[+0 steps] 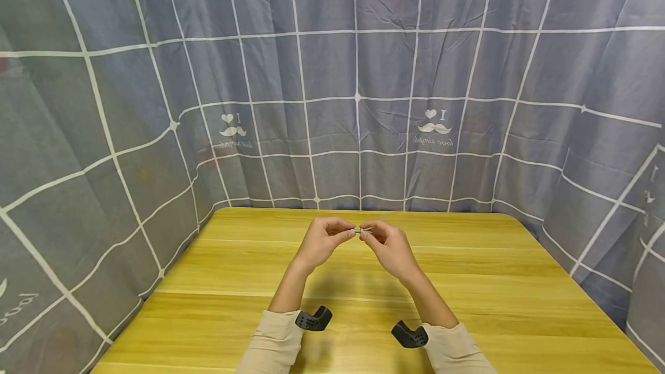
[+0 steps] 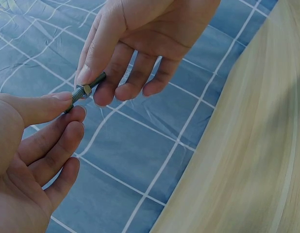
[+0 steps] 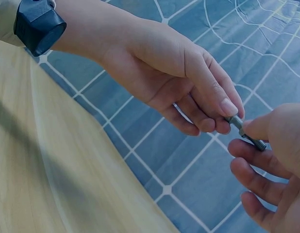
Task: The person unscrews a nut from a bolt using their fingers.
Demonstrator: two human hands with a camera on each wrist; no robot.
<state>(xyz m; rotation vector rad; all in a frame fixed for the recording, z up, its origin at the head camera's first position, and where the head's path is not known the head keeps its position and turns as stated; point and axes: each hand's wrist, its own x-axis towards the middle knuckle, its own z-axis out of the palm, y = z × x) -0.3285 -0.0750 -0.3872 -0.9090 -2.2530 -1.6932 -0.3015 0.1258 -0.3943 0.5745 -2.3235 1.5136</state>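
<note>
A metal bolt (image 2: 78,93) with a hex nut (image 2: 87,90) on its thread is held in the air between both hands, over the far part of the table. My left hand (image 1: 321,243) pinches one end of the bolt between thumb and forefinger; that end is hidden by the fingertips. From the other side, my right hand (image 1: 388,248) pinches at the nut with thumb and forefinger. Past the right thumb, the bolt's threaded end (image 3: 259,144) sticks out. The other fingers of both hands are loosely bent.
Below the hands lies a yellow wood-grain table (image 1: 239,281) with rounded far corners. A grey curtain (image 1: 332,131) with white grid lines hangs behind it and along both sides. Black wrist cameras sit on the left sleeve (image 1: 272,333) and right sleeve (image 1: 452,345).
</note>
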